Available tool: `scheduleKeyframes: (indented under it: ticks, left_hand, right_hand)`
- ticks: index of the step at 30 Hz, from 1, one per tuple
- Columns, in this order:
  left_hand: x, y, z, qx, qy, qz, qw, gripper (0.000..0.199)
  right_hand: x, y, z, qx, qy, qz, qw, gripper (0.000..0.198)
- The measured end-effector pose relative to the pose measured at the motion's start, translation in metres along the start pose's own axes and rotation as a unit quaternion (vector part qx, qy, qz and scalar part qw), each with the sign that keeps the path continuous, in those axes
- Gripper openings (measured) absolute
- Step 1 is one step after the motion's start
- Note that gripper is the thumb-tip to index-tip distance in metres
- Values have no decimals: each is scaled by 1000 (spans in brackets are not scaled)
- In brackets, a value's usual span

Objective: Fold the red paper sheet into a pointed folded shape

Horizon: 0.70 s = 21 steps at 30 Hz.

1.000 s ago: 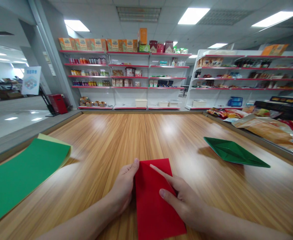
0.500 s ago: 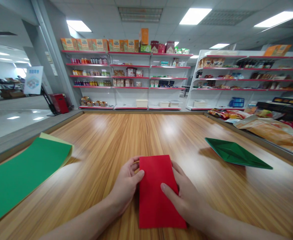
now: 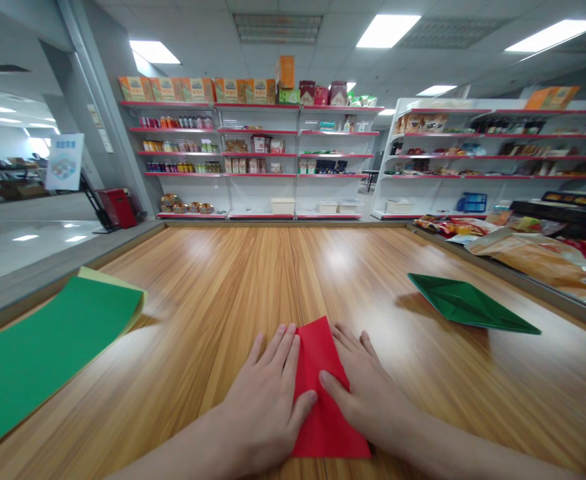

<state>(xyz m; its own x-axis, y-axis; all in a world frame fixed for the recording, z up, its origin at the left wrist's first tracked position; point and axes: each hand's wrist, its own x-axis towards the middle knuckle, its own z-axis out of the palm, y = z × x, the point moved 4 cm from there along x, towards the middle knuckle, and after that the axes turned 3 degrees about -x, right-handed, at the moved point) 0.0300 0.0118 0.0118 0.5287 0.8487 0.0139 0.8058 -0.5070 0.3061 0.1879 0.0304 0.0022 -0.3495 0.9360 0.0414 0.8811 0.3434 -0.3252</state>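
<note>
A folded piece of red paper (image 3: 325, 417) lies on the wooden table in front of me, a crease running down it. My left hand (image 3: 265, 400) rests flat over its left side, fingers stretched out and thumb on the paper, so that edge is hidden. Along the right edge lies my right hand (image 3: 365, 387); its fingers are extended beside the paper and its thumb touches the top face. Off to the right sits a folded dark green paper piece (image 3: 473, 303), pointed at both ends. Green paper sheets (image 3: 57, 353) with a yellowish sheet underneath lie at left.
The wooden tabletop (image 3: 253, 267) has a raised rim. Packaged snacks (image 3: 537, 260) lie beyond its right rim. Shelves (image 3: 260, 175) with bottles, boxes and bags stand behind the table. At the far left are a sign board (image 3: 65, 162) and a red box (image 3: 117, 207).
My left hand has gone from holding the paper's left edge to lying flat over that side. The paper's visible part is narrower. My right hand has shifted slightly, its fingers now flatter.
</note>
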Motion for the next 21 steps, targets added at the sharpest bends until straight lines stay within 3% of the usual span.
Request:
scheduleKeyframes:
  ticks: [16, 21]
  left_hand:
    - [3, -11, 2, 1, 21, -41, 999, 76]
    - [4, -8, 1, 19, 26, -49, 998, 67]
  right_hand:
    - [1, -1, -2, 20, -15, -20, 1000, 59]
    - [0, -2, -2, 18, -30, -27, 999, 59]
